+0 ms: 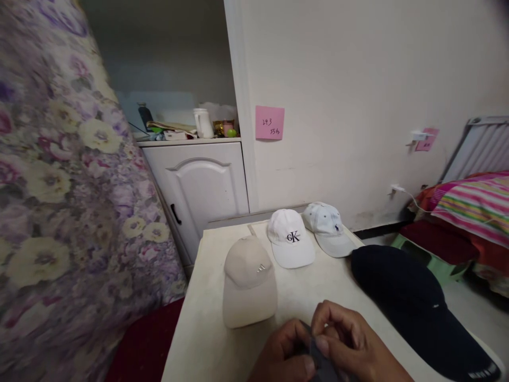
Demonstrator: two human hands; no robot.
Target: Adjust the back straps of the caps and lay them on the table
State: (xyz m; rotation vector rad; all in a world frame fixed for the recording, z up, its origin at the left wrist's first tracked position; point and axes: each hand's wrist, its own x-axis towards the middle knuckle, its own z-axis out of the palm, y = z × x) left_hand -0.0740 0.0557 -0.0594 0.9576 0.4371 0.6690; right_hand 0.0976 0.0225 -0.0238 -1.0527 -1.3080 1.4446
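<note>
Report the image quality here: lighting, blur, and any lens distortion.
Head view: soft light, the cabinet recess dim; head view: navy cap stretched toward the lower right corner; head view: floral curtain slightly smeared, dark grey item between left hand and right hand too indistinct to identify.

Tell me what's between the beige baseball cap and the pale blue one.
A white baseball cap with dark lettering sits between the beige baseball cap and the pale blue baseball cap, as the head view shows.
</note>
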